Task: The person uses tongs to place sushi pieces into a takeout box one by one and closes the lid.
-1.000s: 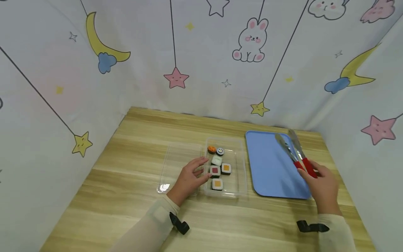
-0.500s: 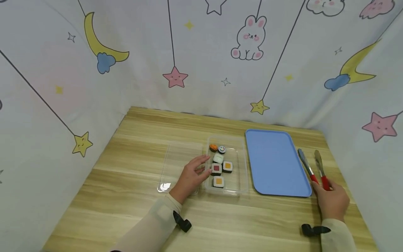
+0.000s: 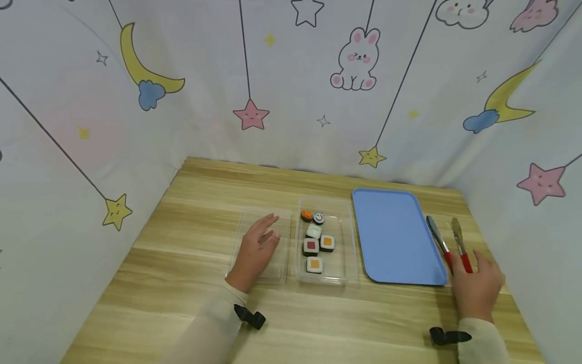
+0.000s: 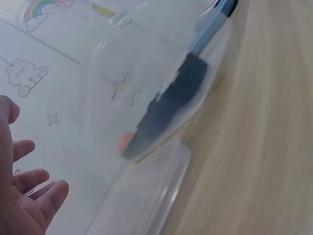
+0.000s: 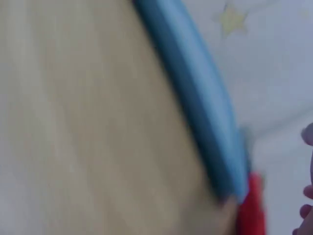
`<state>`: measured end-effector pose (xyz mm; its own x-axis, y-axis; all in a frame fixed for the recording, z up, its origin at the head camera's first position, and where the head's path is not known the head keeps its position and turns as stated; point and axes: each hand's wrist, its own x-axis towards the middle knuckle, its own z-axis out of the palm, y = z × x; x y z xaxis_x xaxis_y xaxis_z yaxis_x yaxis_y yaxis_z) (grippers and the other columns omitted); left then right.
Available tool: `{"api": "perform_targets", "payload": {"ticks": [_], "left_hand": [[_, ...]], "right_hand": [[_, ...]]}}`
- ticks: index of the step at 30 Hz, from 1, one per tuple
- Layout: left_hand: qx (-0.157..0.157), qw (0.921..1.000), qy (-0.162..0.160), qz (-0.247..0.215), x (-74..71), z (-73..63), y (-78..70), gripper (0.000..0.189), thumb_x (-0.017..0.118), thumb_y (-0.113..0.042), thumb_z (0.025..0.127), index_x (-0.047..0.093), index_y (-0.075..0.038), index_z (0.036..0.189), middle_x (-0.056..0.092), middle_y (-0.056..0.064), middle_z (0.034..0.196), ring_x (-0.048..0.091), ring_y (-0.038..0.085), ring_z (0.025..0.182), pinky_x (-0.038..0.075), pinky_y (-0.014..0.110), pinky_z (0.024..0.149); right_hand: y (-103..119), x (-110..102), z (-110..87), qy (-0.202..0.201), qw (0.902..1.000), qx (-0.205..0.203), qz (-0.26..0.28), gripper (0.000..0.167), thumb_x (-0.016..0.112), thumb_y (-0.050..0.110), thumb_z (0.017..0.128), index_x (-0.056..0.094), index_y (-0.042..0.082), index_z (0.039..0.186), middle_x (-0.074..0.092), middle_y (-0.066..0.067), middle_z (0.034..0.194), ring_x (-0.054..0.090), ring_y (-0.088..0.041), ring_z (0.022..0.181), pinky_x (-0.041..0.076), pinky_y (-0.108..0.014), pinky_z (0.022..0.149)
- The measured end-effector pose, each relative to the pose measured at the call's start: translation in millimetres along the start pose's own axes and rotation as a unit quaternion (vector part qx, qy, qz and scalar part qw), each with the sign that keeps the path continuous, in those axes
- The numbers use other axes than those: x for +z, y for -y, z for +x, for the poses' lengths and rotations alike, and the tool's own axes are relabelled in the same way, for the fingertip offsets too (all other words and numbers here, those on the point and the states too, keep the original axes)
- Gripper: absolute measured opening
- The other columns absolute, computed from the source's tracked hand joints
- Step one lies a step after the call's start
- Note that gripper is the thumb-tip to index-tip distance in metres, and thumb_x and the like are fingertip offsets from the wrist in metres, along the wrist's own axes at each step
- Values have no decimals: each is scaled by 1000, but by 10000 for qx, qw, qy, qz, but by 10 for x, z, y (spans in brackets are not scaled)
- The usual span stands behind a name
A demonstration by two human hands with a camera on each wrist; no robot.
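Note:
My left hand is over the flat clear plastic lid, its fingers relaxed and holding nothing; the left wrist view shows the same hand with fingers apart. To the lid's right, a clear plastic box contains several sushi pieces along its left side. A pair of tongs with red handles lies spread on the table, right of the blue tray. My right hand is at the handle ends. In the blurred right wrist view, several fingers stand apart from a red handle.
The blue tray lies between the box and the tongs on the wooden table. White cloth printed with stars, moons and a rabbit rises behind the table and on both sides.
My right hand brought the tongs from over the tray down onto the table beside it, and its fingers loosened. My left hand moved left, from the box's edge to over the lid.

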<state>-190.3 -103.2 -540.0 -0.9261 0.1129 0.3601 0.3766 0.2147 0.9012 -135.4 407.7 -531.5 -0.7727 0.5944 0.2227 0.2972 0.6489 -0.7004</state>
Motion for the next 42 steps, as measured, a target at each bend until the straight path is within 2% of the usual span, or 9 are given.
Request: {"api": "perform_targets", "payload": {"ticks": [5,7,11,15,17,22,29,35,42], "left_hand": [[-913,9858,-372,1359,-340,62,74,49,66,-22,102,58,-5,147,42,21,159,38,41,147,41,60,118],[-1369,9744,-245,1767,-411,78,111,55,65,-30,102,55,-5,150,37,22,162,32,46,149,36,65,119],[-1885,9628,94,1936,-437,101,178,63,63,-37,102,48,-4,154,27,25,166,22,52,151,31,69,119],[-1939,9604,160,1995,-399,116,206,65,63,-39,101,49,-4,154,25,26,166,21,53,151,32,70,118],[-1929,9595,118,2050,-385,121,200,65,63,-40,101,50,-4,153,26,26,166,22,53,150,33,71,118],[-1982,9556,133,2176,-370,112,200,65,62,-42,100,51,-4,152,28,29,164,23,54,149,34,72,116],[-2027,9489,103,2415,-350,85,219,62,64,-39,100,54,-2,149,37,34,158,29,55,145,36,70,115],[-2095,9504,-215,2288,-379,88,150,58,65,-35,99,58,-1,146,50,28,151,37,53,142,36,66,117],[-2218,9625,-963,1227,-532,96,-74,53,62,-30,102,55,-10,150,46,20,158,39,45,146,37,62,119]], "right_hand": [[908,77,-528,-176,9763,-1772,1230,41,73,10,95,68,5,135,65,-15,125,59,-18,105,49,-16,87],[1310,186,-806,332,9513,-2529,1728,44,74,1,91,68,5,134,66,-9,121,60,-11,100,49,-9,80],[1939,506,-1377,1913,8804,-3533,2518,50,75,-4,89,65,7,137,67,-9,129,65,-20,113,59,-23,91],[2294,849,-1848,3607,8299,-3384,2582,55,73,12,98,55,11,149,56,-8,149,58,-28,131,57,-40,104],[2399,1028,-1989,4357,8183,-2800,2491,62,71,23,100,46,13,156,46,-7,158,49,-29,141,50,-45,113],[2497,1461,-2149,4966,8334,-1213,2103,85,71,35,96,27,13,165,19,-17,170,23,-39,155,30,-63,123],[2465,1794,-2211,4470,8750,-657,1740,96,71,32,92,16,5,166,10,-27,170,8,-42,157,24,-69,122],[2487,1843,-2225,4382,8689,-564,2231,96,74,26,88,20,6,165,16,-25,169,11,-42,157,22,-68,123],[2617,1627,-2248,4473,8457,-620,2844,99,75,23,88,17,17,167,13,-17,172,13,-38,157,21,-66,125]]}}
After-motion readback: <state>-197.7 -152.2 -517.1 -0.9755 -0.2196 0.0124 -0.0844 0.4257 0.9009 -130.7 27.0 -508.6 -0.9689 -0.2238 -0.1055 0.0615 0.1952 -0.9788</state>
